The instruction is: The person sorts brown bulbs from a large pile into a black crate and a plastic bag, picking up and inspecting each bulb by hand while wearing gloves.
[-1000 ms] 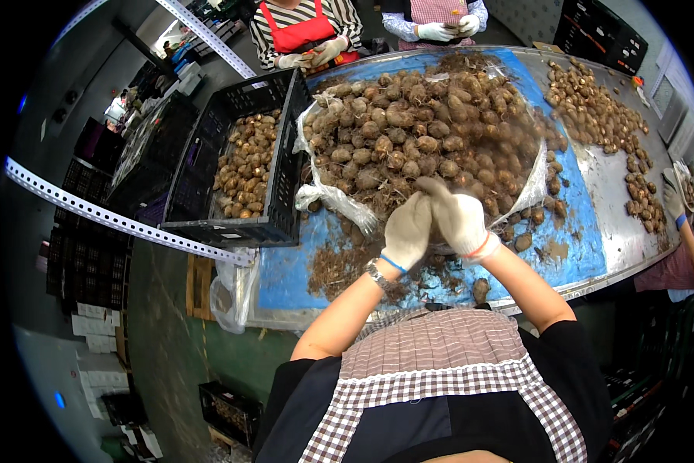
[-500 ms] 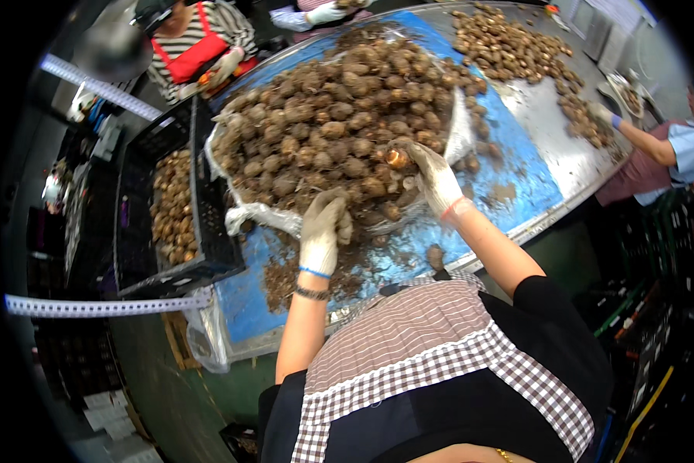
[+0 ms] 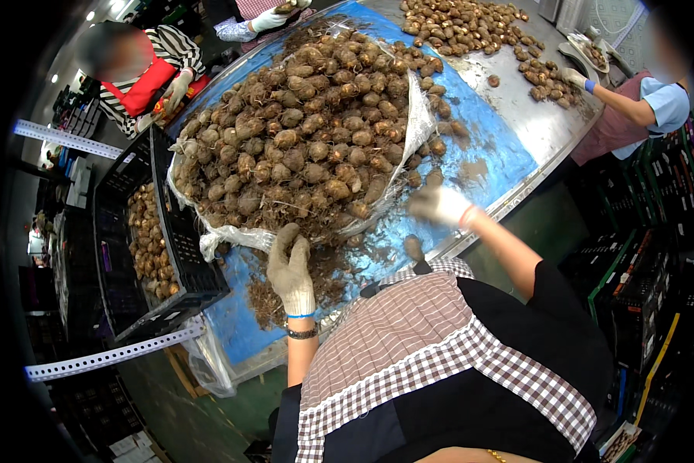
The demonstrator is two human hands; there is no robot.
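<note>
A big heap of brown, hairy taro corms (image 3: 285, 139) lies in an opened white woven sack (image 3: 418, 116) on the table. At the heap's near edge, my left hand (image 3: 291, 272) in a soiled white glove has its fingers loosely stretched, with no corm seen in it. My right hand (image 3: 438, 205), also gloved, is over the blue sheet right of the sack. It is smeared by motion, so its fingers and anything in them cannot be made out. A single taro corm (image 3: 414, 247) lies near the table's front edge.
A black crate (image 3: 178, 224) of taro corms stands at the left. Loose roots and dirt (image 3: 270, 297) cover part of the blue sheet (image 3: 501, 150). Trimmed corms (image 3: 470, 27) lie at the far right. Co-workers stand at the far left, far side and right.
My right hand has moved from the heap toward the table's front edge; the corm it held with a bright cut end is no longer discernible. My left hand's fingers have straightened. The view has shifted.
</note>
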